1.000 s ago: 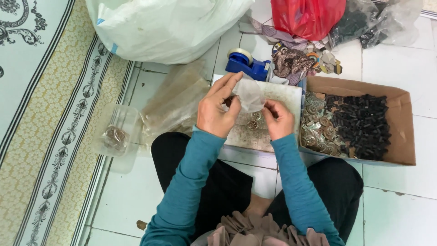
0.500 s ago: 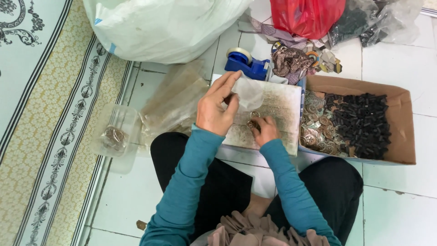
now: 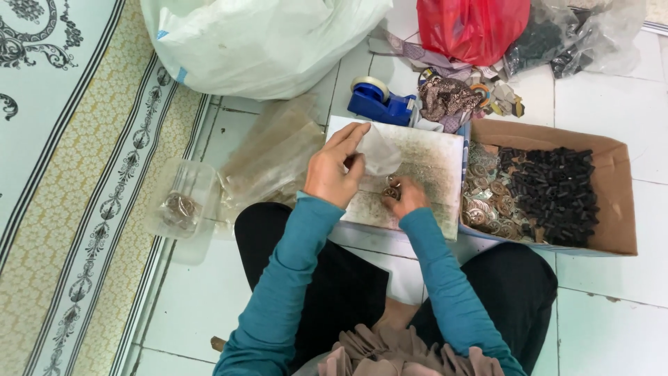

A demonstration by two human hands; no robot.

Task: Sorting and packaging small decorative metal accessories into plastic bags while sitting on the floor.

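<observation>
My left hand [image 3: 336, 173] holds a small clear plastic pouch [image 3: 379, 150] up over a white board [image 3: 431, 167] that lies across my lap. My right hand [image 3: 405, 197] rests low on the board, its fingers closed around a few small round bronze pieces [image 3: 391, 189]. The two hands are close together, the right one just below the pouch.
A cardboard box [image 3: 619, 202] at the right holds bronze discs and black pieces. A blue tape dispenser [image 3: 379, 101] stands behind the board. Clear bags [image 3: 278, 157] and a plastic tub [image 3: 182, 205] lie at the left. A white sack [image 3: 257, 42] and a red bag [image 3: 473, 24] sit beyond.
My right hand dropped from the pouch's edge down onto the board and closed on the bronze pieces. My left hand stayed in place with the pouch.
</observation>
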